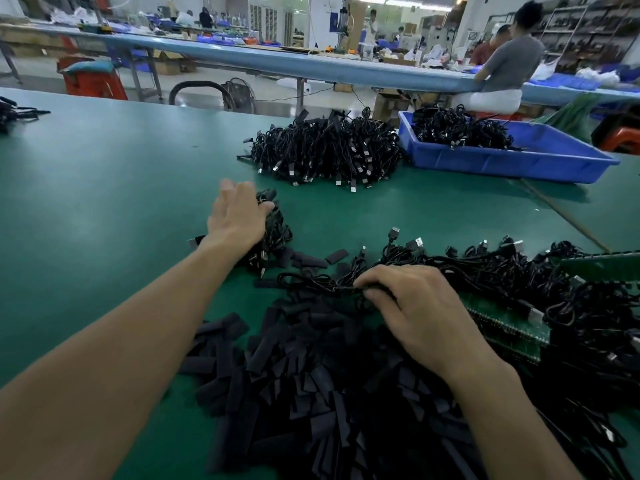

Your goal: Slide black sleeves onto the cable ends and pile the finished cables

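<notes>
A heap of short black sleeves [311, 386] lies on the green table in front of me. My left hand [239, 216] reaches forward, fingers spread, resting on a small bundle of black cables [273, 233]; whether it grips them I cannot tell. My right hand [415, 306] is curled over the near end of a long tangle of black cables [519, 278] and pinches one cable between thumb and fingers. A big pile of coiled cables with metal plugs [325, 150] sits farther back.
A blue bin [502, 161] holding more cables stands at the back right. Green circuit boards [509, 327] lie under the right tangle. A few cables lie at the far left edge [14, 112]. A person [509, 64] sits at another bench behind.
</notes>
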The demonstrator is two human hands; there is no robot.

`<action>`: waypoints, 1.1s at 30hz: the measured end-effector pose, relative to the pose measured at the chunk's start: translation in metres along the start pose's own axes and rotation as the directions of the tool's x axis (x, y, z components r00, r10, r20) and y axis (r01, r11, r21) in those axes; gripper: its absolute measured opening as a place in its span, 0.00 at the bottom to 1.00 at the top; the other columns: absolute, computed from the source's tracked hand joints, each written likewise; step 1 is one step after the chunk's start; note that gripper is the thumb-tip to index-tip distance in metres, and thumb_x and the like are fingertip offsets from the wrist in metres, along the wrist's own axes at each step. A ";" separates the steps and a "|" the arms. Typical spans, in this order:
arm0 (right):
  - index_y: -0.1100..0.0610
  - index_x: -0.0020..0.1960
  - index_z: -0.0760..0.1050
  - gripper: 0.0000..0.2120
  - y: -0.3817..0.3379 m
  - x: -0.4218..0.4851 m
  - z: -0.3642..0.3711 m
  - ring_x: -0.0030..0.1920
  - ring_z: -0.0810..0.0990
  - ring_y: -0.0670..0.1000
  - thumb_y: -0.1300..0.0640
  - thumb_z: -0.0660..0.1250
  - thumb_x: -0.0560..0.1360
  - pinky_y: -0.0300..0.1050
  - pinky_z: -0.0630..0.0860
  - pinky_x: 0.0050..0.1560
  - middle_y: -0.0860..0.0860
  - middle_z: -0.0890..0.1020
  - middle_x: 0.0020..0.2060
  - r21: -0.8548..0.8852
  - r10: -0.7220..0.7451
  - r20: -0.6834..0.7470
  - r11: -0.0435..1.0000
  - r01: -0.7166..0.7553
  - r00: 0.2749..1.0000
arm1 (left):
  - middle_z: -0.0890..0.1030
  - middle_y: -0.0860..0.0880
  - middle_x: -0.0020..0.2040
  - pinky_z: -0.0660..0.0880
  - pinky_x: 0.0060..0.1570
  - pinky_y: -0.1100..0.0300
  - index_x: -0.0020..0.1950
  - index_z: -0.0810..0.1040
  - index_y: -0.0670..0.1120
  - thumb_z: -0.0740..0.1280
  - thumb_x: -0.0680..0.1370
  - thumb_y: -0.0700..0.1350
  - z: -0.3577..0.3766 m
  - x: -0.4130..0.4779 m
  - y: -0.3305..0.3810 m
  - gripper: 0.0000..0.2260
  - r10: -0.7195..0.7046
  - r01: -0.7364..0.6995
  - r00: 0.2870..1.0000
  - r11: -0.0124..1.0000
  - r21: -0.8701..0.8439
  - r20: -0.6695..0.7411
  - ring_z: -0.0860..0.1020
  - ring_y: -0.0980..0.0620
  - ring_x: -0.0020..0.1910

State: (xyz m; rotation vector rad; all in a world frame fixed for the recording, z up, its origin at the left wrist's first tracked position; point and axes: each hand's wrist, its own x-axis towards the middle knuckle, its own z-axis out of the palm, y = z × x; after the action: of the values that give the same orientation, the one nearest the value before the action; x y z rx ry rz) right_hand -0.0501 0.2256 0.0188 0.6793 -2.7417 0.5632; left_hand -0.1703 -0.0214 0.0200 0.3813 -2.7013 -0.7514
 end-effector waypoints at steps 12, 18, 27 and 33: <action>0.41 0.47 0.72 0.09 0.020 0.027 -0.005 0.47 0.72 0.44 0.54 0.65 0.81 0.50 0.66 0.60 0.38 0.75 0.39 0.219 0.135 -0.059 0.968 -0.119 0.989 | 0.84 0.52 0.38 0.78 0.40 0.65 0.45 0.82 0.48 0.73 0.77 0.48 0.008 -0.081 0.024 0.04 0.470 -0.205 0.871 0.611 -0.765 0.143 0.79 0.58 0.36; 0.42 0.46 0.75 0.04 0.026 0.027 -0.002 0.44 0.78 0.44 0.50 0.67 0.79 0.42 0.73 0.46 0.46 0.80 0.42 0.373 0.126 -0.005 0.921 -0.115 0.992 | 0.77 0.58 0.32 0.70 0.36 0.68 0.42 0.80 0.47 0.73 0.77 0.42 0.018 -0.091 0.026 0.05 0.512 -0.162 0.832 0.595 -0.787 0.216 0.71 0.60 0.31; 0.48 0.44 0.81 0.04 0.028 0.030 -0.002 0.37 0.79 0.44 0.53 0.70 0.78 0.37 0.74 0.41 0.44 0.83 0.36 0.510 0.072 -0.044 0.859 -0.039 0.996 | 0.76 0.57 0.35 0.67 0.36 0.69 0.46 0.80 0.47 0.70 0.79 0.40 0.019 -0.096 0.030 0.03 0.569 -0.123 0.792 0.503 -0.856 0.221 0.69 0.59 0.32; 0.48 0.42 0.81 0.09 0.027 0.029 -0.002 0.34 0.76 0.46 0.44 0.68 0.71 0.38 0.72 0.39 0.47 0.81 0.33 0.610 0.100 -0.013 0.789 -0.071 0.995 | 0.77 0.61 0.32 0.68 0.34 0.75 0.47 0.80 0.44 0.67 0.80 0.38 0.021 -0.099 0.031 0.04 0.552 -0.056 0.794 0.482 -0.875 0.253 0.72 0.65 0.30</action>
State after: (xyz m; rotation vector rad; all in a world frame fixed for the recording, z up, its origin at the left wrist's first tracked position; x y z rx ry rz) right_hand -0.0882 0.2366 0.0220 0.6528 -2.5351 1.5069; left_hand -0.0928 0.0467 -0.0026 -0.6563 -2.2549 -2.1098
